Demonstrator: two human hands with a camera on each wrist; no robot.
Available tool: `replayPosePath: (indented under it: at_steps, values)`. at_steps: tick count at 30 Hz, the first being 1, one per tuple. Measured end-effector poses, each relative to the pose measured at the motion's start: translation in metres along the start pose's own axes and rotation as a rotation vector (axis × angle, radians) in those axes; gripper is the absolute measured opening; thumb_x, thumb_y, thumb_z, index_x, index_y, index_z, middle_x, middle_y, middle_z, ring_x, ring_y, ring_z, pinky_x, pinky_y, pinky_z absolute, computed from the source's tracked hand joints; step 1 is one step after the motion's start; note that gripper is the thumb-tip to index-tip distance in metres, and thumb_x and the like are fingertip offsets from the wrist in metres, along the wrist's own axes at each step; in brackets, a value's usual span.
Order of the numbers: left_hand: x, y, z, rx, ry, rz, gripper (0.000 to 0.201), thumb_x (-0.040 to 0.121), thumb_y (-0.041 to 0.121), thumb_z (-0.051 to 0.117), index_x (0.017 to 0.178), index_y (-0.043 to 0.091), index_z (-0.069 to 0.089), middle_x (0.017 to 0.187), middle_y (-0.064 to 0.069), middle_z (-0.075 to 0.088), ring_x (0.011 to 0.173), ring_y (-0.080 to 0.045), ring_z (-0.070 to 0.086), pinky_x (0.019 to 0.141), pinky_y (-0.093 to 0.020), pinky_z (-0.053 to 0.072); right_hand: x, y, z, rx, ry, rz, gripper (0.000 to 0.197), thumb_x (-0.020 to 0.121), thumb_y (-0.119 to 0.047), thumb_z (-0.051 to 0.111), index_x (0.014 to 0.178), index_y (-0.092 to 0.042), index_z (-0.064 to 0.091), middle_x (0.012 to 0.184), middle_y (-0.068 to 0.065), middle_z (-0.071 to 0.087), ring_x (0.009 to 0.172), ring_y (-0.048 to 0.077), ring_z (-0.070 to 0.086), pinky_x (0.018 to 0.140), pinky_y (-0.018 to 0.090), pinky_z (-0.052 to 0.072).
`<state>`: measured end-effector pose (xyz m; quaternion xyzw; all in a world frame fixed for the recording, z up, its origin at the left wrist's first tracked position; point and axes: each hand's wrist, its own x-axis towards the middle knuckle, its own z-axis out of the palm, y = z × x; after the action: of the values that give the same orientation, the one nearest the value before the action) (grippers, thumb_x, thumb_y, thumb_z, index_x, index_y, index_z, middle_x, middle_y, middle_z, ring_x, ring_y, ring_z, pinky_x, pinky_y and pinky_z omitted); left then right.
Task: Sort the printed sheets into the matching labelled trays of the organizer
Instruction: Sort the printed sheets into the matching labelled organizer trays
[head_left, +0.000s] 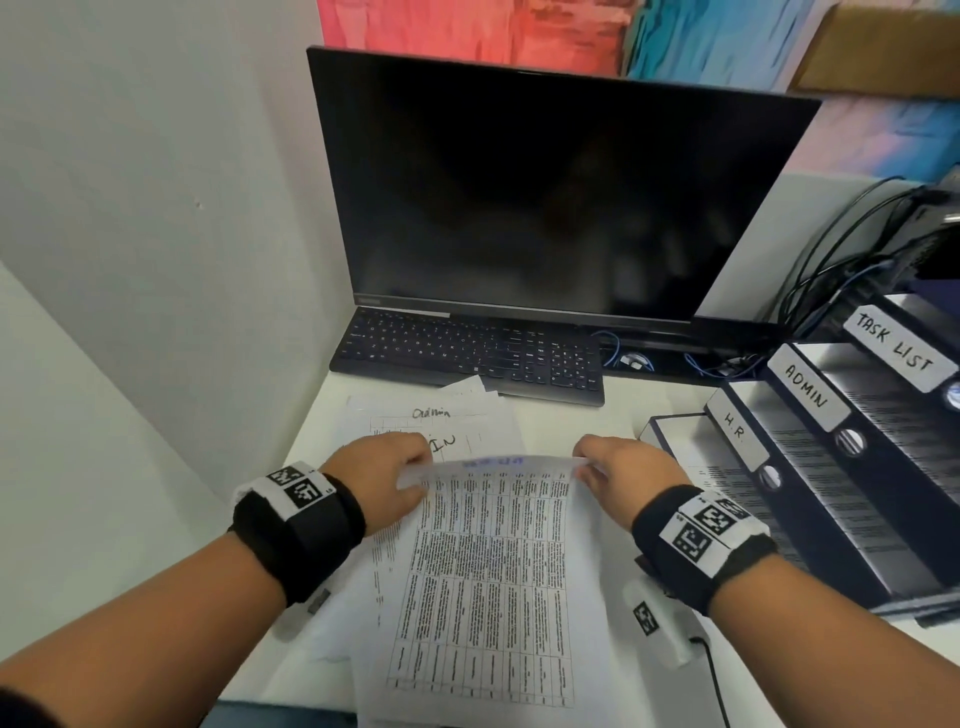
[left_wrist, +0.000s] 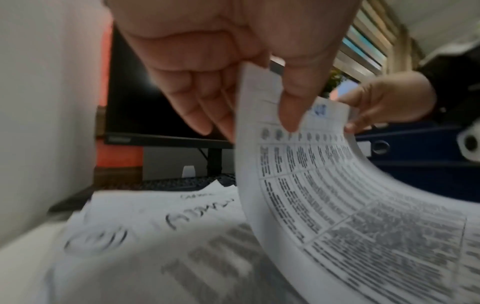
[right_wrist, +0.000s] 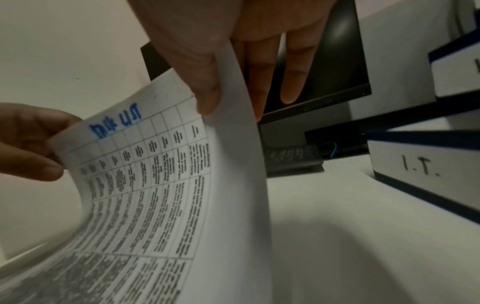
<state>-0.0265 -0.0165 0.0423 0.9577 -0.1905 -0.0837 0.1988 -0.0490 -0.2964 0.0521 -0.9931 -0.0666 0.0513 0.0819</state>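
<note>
A printed table sheet (head_left: 493, 571) with blue handwriting on top is lifted and curved above the desk. My left hand (head_left: 415, 475) pinches its top left corner, thumb on the printed face. My right hand (head_left: 587, 465) pinches the top right corner the same way. The left wrist view shows the sheet (left_wrist: 337, 195) under my thumb (left_wrist: 291, 102). In the right wrist view the sheet (right_wrist: 155, 195) bends down from my thumb (right_wrist: 205, 82). The organizer (head_left: 810, 467) stands at the right, its trays labelled TASK LIST (head_left: 896, 351), ADMIN (head_left: 805, 392), H.R. (head_left: 735, 431) and I.T. (right_wrist: 420, 168).
More sheets lie on the desk under the held one, one handwritten "Admin" (head_left: 441, 421). A dark monitor (head_left: 545, 182) and a black keyboard (head_left: 467, 353) stand behind. Cables (head_left: 831, 249) hang at the back right. A white wall (head_left: 130, 234) closes the left side.
</note>
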Motion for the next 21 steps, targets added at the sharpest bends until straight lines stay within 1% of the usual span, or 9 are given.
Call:
replayPosePath:
  at_steps: [2,4,6,8,11,13,15,18,21]
  values:
    - [0.006,0.012,-0.007,0.119,-0.075,-0.008,0.037,0.085,0.044,0.059,0.119,0.034,0.049,0.112,0.014,0.058,0.102,-0.012,0.057,0.086,-0.028,0.047,0.000,-0.003,-0.008,-0.040,0.025,-0.036,0.020,0.098,-0.029,0.041,0.109,-0.021,0.055,0.098,0.000,0.065,0.094,0.022,0.059,0.076,0.027,0.043]
    - [0.015,0.025,-0.013,0.239,-0.089,-0.005,0.041,0.089,0.048,0.051,0.126,0.031,0.046,0.119,0.010,0.058,0.105,-0.014,0.056,0.089,-0.030,0.047,-0.001,-0.003,-0.018,-0.078,0.063,-0.058,0.019,0.098,-0.028,0.041,0.107,-0.021,0.055,0.095,0.000,0.064,0.094,0.022,0.059,0.076,0.027,0.040]
    - [0.025,0.039,-0.017,0.427,-0.056,0.050,0.033,0.094,0.044,0.041,0.121,0.027,0.051,0.120,0.006,0.059,0.105,-0.016,0.057,0.090,-0.033,0.047,-0.004,0.001,-0.029,-0.092,0.099,-0.043,0.018,0.098,-0.028,0.041,0.106,-0.021,0.056,0.096,-0.002,0.064,0.095,0.021,0.058,0.079,0.027,0.039]
    - [0.032,0.055,-0.019,0.503,-0.024,0.109,0.032,0.097,0.038,0.035,0.119,0.023,0.053,0.119,0.003,0.060,0.105,-0.018,0.057,0.091,-0.034,0.046,-0.009,0.008,-0.038,-0.091,0.119,-0.017,0.018,0.098,-0.028,0.042,0.105,-0.021,0.057,0.096,-0.002,0.065,0.096,0.020,0.057,0.081,0.027,0.039]
    - [0.040,0.081,-0.018,0.370,0.031,0.219,0.032,0.099,0.032,0.032,0.124,0.025,0.050,0.119,0.004,0.062,0.105,-0.018,0.058,0.088,-0.032,0.048,-0.020,0.019,-0.045,-0.093,0.118,0.002,0.021,0.097,-0.031,0.043,0.107,-0.021,0.059,0.097,-0.002,0.066,0.097,0.021,0.058,0.083,0.027,0.042]
    - [0.045,0.101,-0.015,0.380,0.050,0.299,0.026,0.099,0.024,0.031,0.114,0.026,0.053,0.107,0.003,0.065,0.094,-0.019,0.061,0.078,-0.030,0.050,-0.030,0.025,-0.050,-0.089,0.128,0.020,0.021,0.097,-0.032,0.044,0.108,-0.022,0.059,0.097,-0.001,0.066,0.097,0.023,0.059,0.082,0.027,0.043]
    - [0.050,0.118,-0.016,0.426,0.042,0.316,0.025,0.098,0.015,0.031,0.105,0.023,0.053,0.096,0.001,0.065,0.085,-0.020,0.060,0.071,-0.029,0.049,-0.042,0.031,-0.060,-0.080,0.155,0.065,0.023,0.096,-0.032,0.046,0.111,-0.022,0.059,0.099,0.001,0.066,0.097,0.023,0.059,0.081,0.027,0.042]
    - [0.060,0.137,-0.029,0.334,0.083,0.312,0.023,0.098,0.018,0.033,0.104,0.019,0.056,0.094,-0.001,0.064,0.086,-0.022,0.060,0.077,-0.031,0.048,-0.060,0.055,-0.083,-0.049,0.220,0.222,0.023,0.094,-0.034,0.050,0.112,-0.023,0.057,0.106,0.001,0.064,0.100,0.022,0.057,0.083,0.029,0.044]
    - [0.069,0.147,-0.049,0.089,0.190,0.247,0.021,0.097,0.024,0.042,0.096,0.018,0.062,0.090,-0.004,0.065,0.091,-0.026,0.059,0.077,-0.030,0.043,-0.085,0.100,-0.108,-0.046,0.290,0.406,0.034,0.088,-0.035,0.057,0.121,-0.025,0.056,0.118,0.000,0.060,0.112,0.023,0.053,0.093,0.036,0.045]
